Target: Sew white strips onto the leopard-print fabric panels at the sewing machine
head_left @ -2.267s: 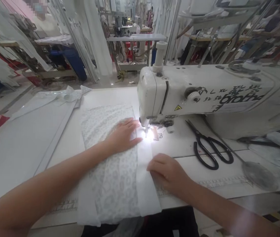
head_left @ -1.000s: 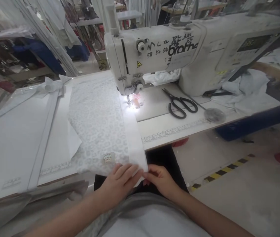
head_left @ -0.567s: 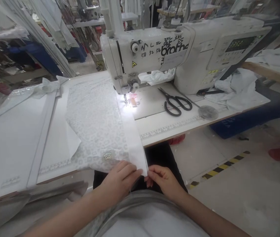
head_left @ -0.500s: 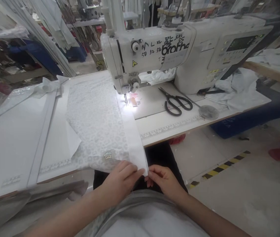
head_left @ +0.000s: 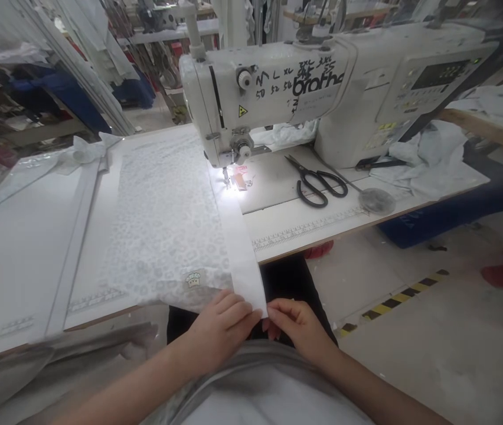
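Observation:
A pale leopard-print fabric piece lies on the sewing table, with a small cartoon patch near its front edge. Along its right side runs a plain white fabric band, its far end under the lit presser foot of the sewing machine. My left hand pinches the near end of the band between thumb and fingers, at the table's front edge. Close on its right, my right hand pinches the band's right corner. Both hands are over my lap.
Black-handled scissors lie on the table right of the needle. A round, flat grey piece sits near a printed ruler strip. Crumpled white fabric is heaped by the machine's base. A blue bin stands below on the right.
The left edge of the leopard-print fabric, folded up before, now lies flatter and further left. Both hands keep their pinch on the band's near end, almost in the same place.

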Tool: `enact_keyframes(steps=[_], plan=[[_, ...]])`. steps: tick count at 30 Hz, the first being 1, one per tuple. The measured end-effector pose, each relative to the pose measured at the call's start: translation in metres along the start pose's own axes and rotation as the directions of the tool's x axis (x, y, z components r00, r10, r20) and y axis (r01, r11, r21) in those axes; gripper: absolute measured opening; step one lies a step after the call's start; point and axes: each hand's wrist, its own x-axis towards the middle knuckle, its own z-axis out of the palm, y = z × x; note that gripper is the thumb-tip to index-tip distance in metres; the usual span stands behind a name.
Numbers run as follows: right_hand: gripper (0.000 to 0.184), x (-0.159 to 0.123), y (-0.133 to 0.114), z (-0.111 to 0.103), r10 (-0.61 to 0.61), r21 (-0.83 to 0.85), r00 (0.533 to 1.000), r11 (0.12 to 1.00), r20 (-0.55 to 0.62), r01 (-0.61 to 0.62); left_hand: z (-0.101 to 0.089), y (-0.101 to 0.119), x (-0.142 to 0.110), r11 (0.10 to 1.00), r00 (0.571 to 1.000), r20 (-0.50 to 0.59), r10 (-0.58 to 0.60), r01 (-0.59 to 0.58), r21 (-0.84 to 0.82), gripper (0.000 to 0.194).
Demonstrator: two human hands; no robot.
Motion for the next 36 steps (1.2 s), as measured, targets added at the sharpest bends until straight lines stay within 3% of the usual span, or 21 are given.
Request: enact_keyframes(steps=[4,6,7,8,10,12,14,17,20,25,30,36], plan=[[0.032,-0.001,0.001,-0.004,-0.020,0.011,0.998,1.000,0.065,0.020,0.004,0.002,0.002,0.999,0.999,-0.031,-0.028,0.029,0.028,0.014],[0.025,-0.002,-0.001,-0.007,-0.116,-0.162,0.992,0.979,0.041,0.121,0.007,0.004,0.000,0.998,0.997,-0.053,-0.052,0.054,0.030,0.014],[0.019,-0.003,-0.003,-0.009,-0.224,-0.311,0.974,0.924,0.030,0.222,0.008,0.005,-0.001,0.997,0.996,-0.063,-0.071,0.072,0.020,0.014],[0.015,-0.002,-0.006,-0.012,-0.359,-0.468,0.932,0.816,0.051,0.340,0.010,0.006,-0.002,0.996,0.993,-0.072,-0.092,0.092,0.001,0.015],[0.018,0.001,-0.012,-0.015,-0.584,-0.672,0.783,0.493,0.216,0.553,0.011,0.008,-0.002,0.990,0.988,-0.080,-0.135,0.131,-0.055,0.016],[0.018,0.007,-0.022,-0.017,-0.639,-0.690,0.644,0.236,0.421,0.684,0.007,0.007,0.001,0.981,0.984,-0.076,-0.160,0.150,-0.124,0.017],[0.016,0.012,-0.033,-0.017,-0.609,-0.668,0.584,0.117,0.536,0.735,-0.004,0.003,0.008,0.959,0.976,-0.076,-0.202,0.181,-0.220,0.016],[0.020,0.016,-0.049,-0.013,-0.547,-0.656,0.578,0.068,0.605,0.751,-0.025,-0.016,0.019,0.879,0.911,-0.076,-0.405,0.365,-0.308,0.013],[0.024,0.018,-0.056,-0.010,-0.538,-0.638,0.558,0.049,0.631,0.768,-0.039,-0.043,0.023,0.825,0.833,-0.035,-0.552,0.540,-0.170,0.024],[0.027,0.036,-0.054,-0.008,-0.549,-0.622,0.534,0.031,0.644,0.782,-0.036,-0.075,0.018,0.852,0.843,0.124,-0.523,0.513,0.107,0.044],[0.025,0.066,-0.063,-0.009,-0.551,-0.647,0.542,0.005,0.634,0.762,-0.041,-0.105,0.026,0.863,0.853,0.141,-0.502,0.482,0.152,0.047],[0.024,0.099,-0.078,-0.014,-0.472,-0.666,0.578,-0.026,0.666,0.745,-0.052,-0.146,0.044,0.912,0.906,0.150,-0.396,0.369,0.181,0.044]])
